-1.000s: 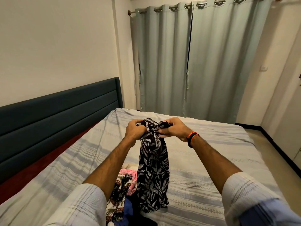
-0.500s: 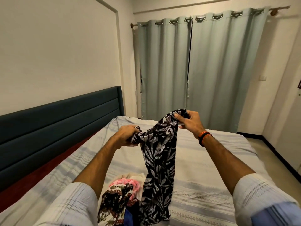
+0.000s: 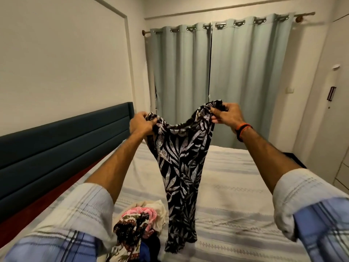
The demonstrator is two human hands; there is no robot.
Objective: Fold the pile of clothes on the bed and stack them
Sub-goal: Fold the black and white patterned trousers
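A black garment with a white leaf print [image 3: 181, 167] hangs in the air above the bed [image 3: 236, 214]. My left hand [image 3: 140, 122] grips one end of its top edge and my right hand [image 3: 225, 114] grips the other end, so the edge is spread wide between them. The garment's lower end reaches down to the bedspread. A pile of crumpled clothes [image 3: 139, 222], pink, cream and brown-patterned, lies on the bed near me, just left of the hanging garment.
A dark teal headboard [image 3: 66, 146] runs along the left side of the bed. Pale green curtains [image 3: 217, 76] hang behind the bed. The grey striped bedspread stretches to the right. A strip of floor shows at far right.
Both hands rose and moved apart, spreading the bunched top edge of the leaf-print garment. The garment lifted higher above the pile.
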